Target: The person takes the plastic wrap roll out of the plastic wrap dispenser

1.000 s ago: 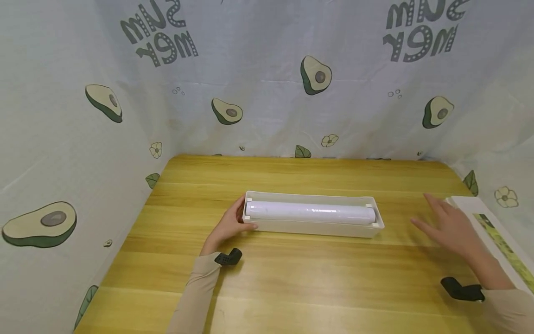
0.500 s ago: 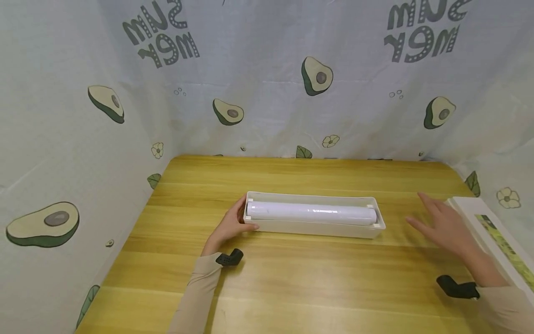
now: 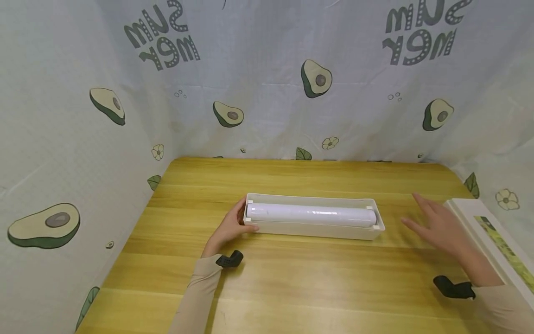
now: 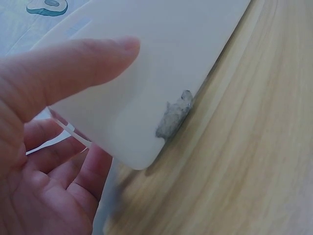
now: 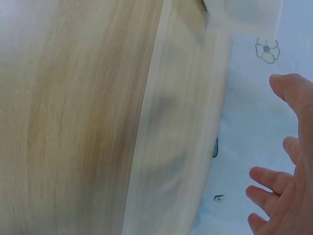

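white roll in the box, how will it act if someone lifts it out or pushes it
The white roll looks glossy, so it may feel slippery. Its round shape should make it apt to roll once out, though the walls of the white box would likely stop it for now. It lies straight, which hints at stiffness.

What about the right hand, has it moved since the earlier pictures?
Yes: in the head view, the right hand moved slightly left, nearer the unmoved tray.

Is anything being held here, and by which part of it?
The left hand grips the white tray by its left end; the right hand holds nothing.
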Demonstrator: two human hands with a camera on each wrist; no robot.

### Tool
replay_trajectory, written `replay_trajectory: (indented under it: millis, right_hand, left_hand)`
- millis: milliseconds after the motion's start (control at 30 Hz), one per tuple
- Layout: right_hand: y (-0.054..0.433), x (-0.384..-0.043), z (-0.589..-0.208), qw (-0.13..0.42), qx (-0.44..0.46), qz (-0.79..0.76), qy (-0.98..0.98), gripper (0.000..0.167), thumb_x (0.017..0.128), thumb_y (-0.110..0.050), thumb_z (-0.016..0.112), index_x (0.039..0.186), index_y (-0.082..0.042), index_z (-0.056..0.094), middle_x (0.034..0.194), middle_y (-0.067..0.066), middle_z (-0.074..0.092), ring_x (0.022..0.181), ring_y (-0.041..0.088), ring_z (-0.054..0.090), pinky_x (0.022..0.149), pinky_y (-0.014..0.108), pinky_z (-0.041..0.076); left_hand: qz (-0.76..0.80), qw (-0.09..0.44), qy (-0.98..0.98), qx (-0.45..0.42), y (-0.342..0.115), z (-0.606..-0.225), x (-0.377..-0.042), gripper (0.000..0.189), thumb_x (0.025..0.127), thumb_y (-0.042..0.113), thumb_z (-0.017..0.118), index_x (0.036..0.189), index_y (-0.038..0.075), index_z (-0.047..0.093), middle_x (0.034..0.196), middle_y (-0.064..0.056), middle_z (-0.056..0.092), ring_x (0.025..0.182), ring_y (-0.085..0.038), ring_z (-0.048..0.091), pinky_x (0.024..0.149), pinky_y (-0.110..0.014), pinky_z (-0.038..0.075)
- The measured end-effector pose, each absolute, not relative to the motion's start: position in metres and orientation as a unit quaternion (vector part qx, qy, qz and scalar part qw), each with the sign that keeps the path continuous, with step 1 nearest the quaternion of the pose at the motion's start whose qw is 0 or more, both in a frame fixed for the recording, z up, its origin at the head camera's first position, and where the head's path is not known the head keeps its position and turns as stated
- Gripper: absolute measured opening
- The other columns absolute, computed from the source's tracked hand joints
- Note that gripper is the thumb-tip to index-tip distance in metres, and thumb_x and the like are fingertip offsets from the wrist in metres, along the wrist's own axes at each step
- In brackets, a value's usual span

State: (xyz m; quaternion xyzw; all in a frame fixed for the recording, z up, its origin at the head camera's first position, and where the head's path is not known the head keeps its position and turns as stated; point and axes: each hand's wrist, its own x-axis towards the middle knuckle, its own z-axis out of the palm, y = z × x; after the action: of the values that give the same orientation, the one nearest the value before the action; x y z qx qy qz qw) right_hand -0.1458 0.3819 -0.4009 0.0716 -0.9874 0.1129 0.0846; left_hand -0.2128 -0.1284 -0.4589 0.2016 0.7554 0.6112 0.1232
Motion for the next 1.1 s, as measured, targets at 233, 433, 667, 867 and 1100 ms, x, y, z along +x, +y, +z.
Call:
replay_trajectory:
  millis: [233, 433, 667, 867, 1100]
  right_hand:
    - [0.375, -0.148, -0.400, 0.085, 0.074, 0.115, -0.987, 0.086, 0.089, -0.041, 0.059, 0.149, 0.001, 0.014, 0.132, 0.043, 0.038, 0.114, 0.058, 0.037, 0.092, 0.066, 0.031]
    - [0.369, -0.150, -0.398, 0.099, 0.086, 0.104, -0.986, 0.088, 0.086, -0.041, 0.063, 0.150, -0.003, 0.016, 0.129, 0.042, 0.042, 0.112, 0.057, 0.040, 0.091, 0.065, 0.033]
    - [0.362, -0.152, -0.396, 0.090, 0.088, 0.098, -0.987, 0.087, 0.086, -0.043, 0.063, 0.149, -0.003, 0.019, 0.131, 0.040, 0.042, 0.113, 0.056, 0.041, 0.090, 0.065, 0.034]
    - [0.355, -0.153, -0.393, 0.076, 0.085, 0.099, -0.988, 0.087, 0.087, -0.044, 0.061, 0.150, -0.005, 0.016, 0.133, 0.040, 0.040, 0.116, 0.056, 0.039, 0.091, 0.067, 0.033]
    - [0.348, -0.155, -0.390, 0.083, 0.102, 0.101, -0.986, 0.086, 0.086, -0.042, 0.063, 0.149, -0.004, 0.019, 0.133, 0.039, 0.040, 0.115, 0.055, 0.040, 0.090, 0.066, 0.034]
  left_hand:
    - [0.611, 0.126, 0.755, 0.202, -0.129, -0.460, -0.214, 0.098, 0.076, 0.002, 0.074, 0.152, 0.011, 0.013, 0.151, -0.014, 0.032, 0.129, -0.031, 0.043, 0.091, -0.031, 0.052]
    - [0.614, 0.128, 0.753, 0.202, -0.129, -0.459, -0.214, 0.097, 0.077, 0.002, 0.074, 0.152, 0.011, 0.012, 0.152, -0.015, 0.030, 0.130, -0.033, 0.042, 0.092, -0.034, 0.052]
    - [0.608, 0.126, 0.758, 0.201, -0.128, -0.459, -0.214, 0.097, 0.076, 0.003, 0.074, 0.152, 0.010, 0.013, 0.151, -0.016, 0.031, 0.130, -0.034, 0.042, 0.092, -0.036, 0.052]
    - [0.604, 0.125, 0.763, 0.194, -0.128, -0.457, -0.214, 0.096, 0.077, 0.004, 0.075, 0.151, 0.010, 0.014, 0.151, -0.016, 0.031, 0.131, -0.033, 0.042, 0.095, -0.037, 0.050]
    - [0.609, 0.126, 0.757, 0.201, -0.129, -0.460, -0.216, 0.097, 0.076, 0.002, 0.075, 0.151, 0.010, 0.014, 0.152, -0.015, 0.031, 0.132, -0.032, 0.041, 0.093, -0.035, 0.052]
